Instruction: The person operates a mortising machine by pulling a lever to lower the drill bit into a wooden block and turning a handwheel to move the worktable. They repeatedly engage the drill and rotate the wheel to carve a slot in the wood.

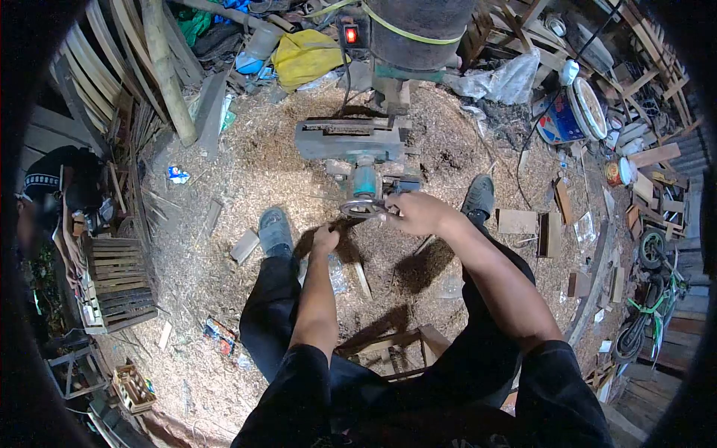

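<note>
My right hand (418, 213) is closed on the right side of a metal handwheel (362, 208). The wheel sits at the front of a machine with a teal cylindrical part (364, 179) and a long, wood-coloured block or bed (351, 140) across its top. Left of the wheel and lower, my left hand (326, 239) is curled with its back toward me. Whatever it may hold is hidden by the fingers. A large dark machine body (414, 37) rises behind, with a lit red switch (351, 34) on its left.
Wood shavings (246, 164) cover the floor around my feet. A wooden stool frame (388, 347) is between my legs. At far left another person (52, 187) is by a slatted wooden crate (116, 284). A bucket (567, 116), wood offcuts (549, 235) and a small motorbike (646, 306) stand right.
</note>
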Tool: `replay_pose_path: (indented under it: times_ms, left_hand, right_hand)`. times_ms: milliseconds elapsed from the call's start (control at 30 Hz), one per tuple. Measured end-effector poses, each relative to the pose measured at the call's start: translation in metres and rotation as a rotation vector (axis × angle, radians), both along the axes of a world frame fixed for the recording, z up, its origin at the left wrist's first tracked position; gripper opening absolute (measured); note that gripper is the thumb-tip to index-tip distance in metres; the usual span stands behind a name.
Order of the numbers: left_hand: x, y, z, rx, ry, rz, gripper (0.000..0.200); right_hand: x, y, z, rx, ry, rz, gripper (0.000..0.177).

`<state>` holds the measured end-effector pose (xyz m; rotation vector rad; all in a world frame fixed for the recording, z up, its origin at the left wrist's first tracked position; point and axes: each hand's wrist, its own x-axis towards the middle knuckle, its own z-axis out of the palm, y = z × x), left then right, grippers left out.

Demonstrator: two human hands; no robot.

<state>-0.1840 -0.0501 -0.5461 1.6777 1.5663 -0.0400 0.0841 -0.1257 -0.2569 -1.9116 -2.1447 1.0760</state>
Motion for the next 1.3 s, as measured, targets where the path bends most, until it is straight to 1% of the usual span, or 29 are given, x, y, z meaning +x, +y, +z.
replay_pose_path:
  times_ms: [67,167,200,233,267,300,333,367,400,433,500,533,567,600,633,667,700,733,767,800,867,900,1000,1033,1100,1133,1167,1267,1300]
  left_hand:
    - [0.004,-0.002,-0.005,0.001,-0.027,0.057,0.057]
    - [0.014,-0.005,-0.001,-0.318,-0.221,0.488,0.058]
    - [0.012,-0.005,-0.014,-0.177,-0.134,0.365,0.057]
    - [0.007,-0.002,-0.040,-0.036,-0.045,0.241,0.057]
    - [0.001,0.000,-0.042,0.105,0.047,0.114,0.057]
    - [0.001,0.009,-0.045,0.133,0.086,0.051,0.056]
    - [0.008,0.017,-0.049,0.160,0.120,-0.011,0.055]
    - [-0.001,0.008,-0.048,0.162,0.179,-0.079,0.054]
    - [0.005,0.000,-0.016,0.085,0.127,0.077,0.050]
    - [0.011,-0.008,0.017,0.087,0.048,0.140,0.048]
    - [0.021,-0.004,0.018,0.111,-0.080,0.228,0.044]
    - [0.010,0.000,-0.028,0.108,-0.104,0.258,0.041]
    - [0.001,0.000,-0.054,0.106,-0.124,0.290,0.039]
    - [0.002,-0.007,-0.026,0.018,-0.189,0.340,0.037]
    - [0.012,-0.016,0.032,-0.067,-0.256,0.391,0.035]
    - [0.017,-0.021,0.069,-0.152,-0.320,0.441,0.033]
    - [0.016,-0.018,0.062,-0.153,-0.460,0.406,0.030]
    - [0.024,-0.021,0.054,-0.040,-0.419,0.351,0.030]
    - [0.034,-0.028,0.039,0.137,-0.370,0.315,0.030]
    - [0.041,-0.033,0.037,0.317,-0.321,0.278,0.031]
    - [0.041,-0.037,0.047,0.254,-0.312,0.351,0.033]
    - [0.046,-0.039,0.058,0.220,-0.316,0.385,0.034]
    - [0.046,-0.043,0.086,0.378,-0.136,0.059,0.036]
    - [0.049,-0.044,0.093,0.463,-0.248,-0.095,0.036]
    - [0.066,-0.058,0.114,0.429,-0.290,-0.078,0.034]
    - [0.073,-0.064,0.126,0.411,-0.311,-0.068,0.033]
    - [0.071,-0.060,0.124,0.378,-0.224,-0.102,0.033]
    - [0.057,-0.057,0.118,0.286,-0.263,0.139,0.034]
    - [0.056,-0.056,0.116,0.312,-0.263,0.012,0.038]
  right_hand:
    - [0.008,-0.007,0.011,0.042,0.059,0.030,0.038]
    - [0.016,-0.015,0.020,0.029,0.088,0.055,0.038]
    - [0.018,-0.018,0.021,0.011,0.086,0.061,0.038]
    - [0.020,-0.021,0.021,0.037,0.108,0.073,0.037]
    - [0.019,-0.023,0.021,0.065,0.132,0.084,0.037]
    - [0.022,-0.021,0.023,0.098,0.147,0.094,0.037]
    - [0.029,-0.014,0.026,0.057,0.132,0.069,0.036]
    - [0.026,-0.013,0.029,-0.007,0.142,0.038,0.036]
    - [0.018,-0.016,0.030,-0.073,0.162,0.014,0.036]
    - [0.017,-0.015,0.032,-0.092,0.189,0.007,0.037]
    - [0.018,-0.017,0.028,0.005,0.126,0.035,0.039]
    - [0.017,-0.021,0.024,0.039,0.099,0.045,0.039]
    - [0.018,-0.025,0.023,0.051,0.092,0.043,0.039]
    - [0.019,-0.028,0.022,0.064,0.088,0.043,0.039]
    - [0.021,-0.030,0.021,0.079,0.082,0.044,0.039]
    - [0.021,-0.033,0.023,0.076,0.088,0.037,0.039]
    - [0.023,-0.036,0.027,0.073,0.094,0.030,0.038]
    - [0.025,-0.039,0.029,0.069,0.102,0.025,0.038]
    - [0.029,-0.040,0.023,0.067,0.112,0.024,0.038]
    - [0.033,-0.041,0.018,0.105,0.128,0.037,0.038]
    - [0.043,-0.043,0.012,0.184,0.149,0.062,0.037]
    - [0.047,-0.043,0.012,0.172,0.132,0.036,0.037]
    - [0.058,-0.052,0.010,0.197,0.073,-0.011,0.035]
    - [0.060,-0.055,0.008,0.211,0.069,-0.009,0.035]
    - [0.066,-0.058,-0.003,0.243,0.063,-0.005,0.035]
    - [0.069,-0.059,-0.007,0.212,0.041,-0.006,0.037]
    - [0.072,-0.060,-0.009,0.182,0.018,-0.008,0.040]
    - [0.077,-0.062,-0.014,0.159,0.001,-0.014,0.043]
    - [0.078,-0.062,-0.015,0.161,0.006,-0.015,0.043]
